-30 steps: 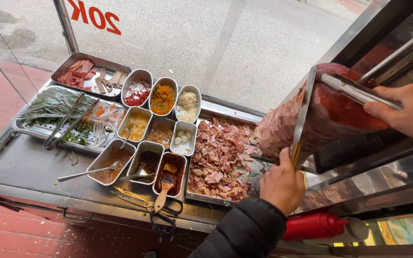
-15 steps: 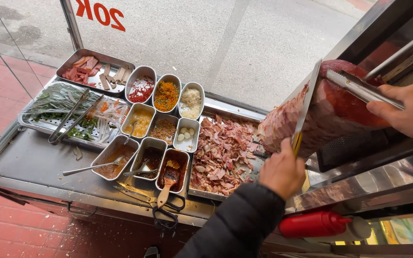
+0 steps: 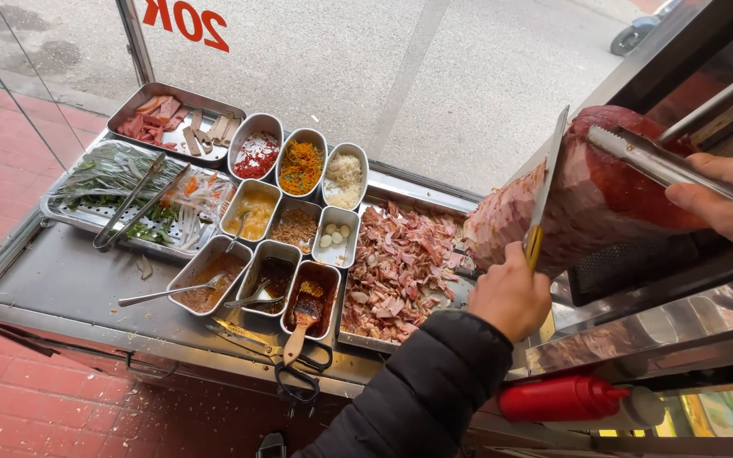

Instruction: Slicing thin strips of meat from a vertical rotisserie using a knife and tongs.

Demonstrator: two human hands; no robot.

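Slicing meat (image 3: 604, 195), left hand (image 3: 511, 297) gripping knife (image 3: 546, 182), right hand (image 3: 727, 208) clamping tongs (image 3: 655, 157): blade could slip toward tongs.

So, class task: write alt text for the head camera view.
A left hand draws a long knife down a meat cone that the right hand steadies with tongs; shavings fill a tray beside condiment tins.
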